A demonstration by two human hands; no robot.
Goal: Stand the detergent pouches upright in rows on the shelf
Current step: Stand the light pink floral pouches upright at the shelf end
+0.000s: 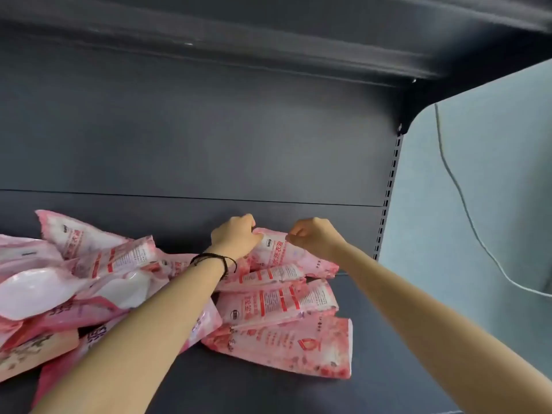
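Observation:
Several pink and white detergent pouches lie in a loose heap on the dark grey shelf (373,297). At the back of the heap one pouch (286,253) leans against the back panel. My left hand (236,236) grips its top left corner and my right hand (316,236) pinches its top right corner. In front of it lie a flat pouch with red text (277,303) and another flat pouch (286,348) nearest the front. More pouches (74,282) are piled to the left, partly hidden under my left forearm.
The dark back panel (194,144) rises behind the heap, with an upper shelf (268,40) overhead. A slotted upright (388,192) marks the shelf's right end. Beyond it is a pale wall with a thin white cable (466,204). Bare shelf surface shows to the right and front.

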